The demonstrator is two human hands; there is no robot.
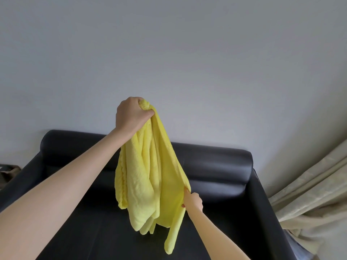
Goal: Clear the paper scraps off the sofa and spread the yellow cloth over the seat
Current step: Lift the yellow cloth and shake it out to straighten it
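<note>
Yellow cloth [150, 171] held up in the air over black sofa [216, 166], bunched, hanging in folds.

Top end gripped in left hand [131, 114], fingers curled tight round a wad of fabric, arm raised w/ hand in front of grey wall [169, 44]. R edge pinched lower down by right hand [192, 200], fingers closed on the hem. Lower ends dangling free above seat, not clearly touching it. Sofa backrest behind cloth, armrests either side. Beige curtain [315, 194] at R beside sofa arm. Dark object at far L edge, too cut off to tell.
</note>
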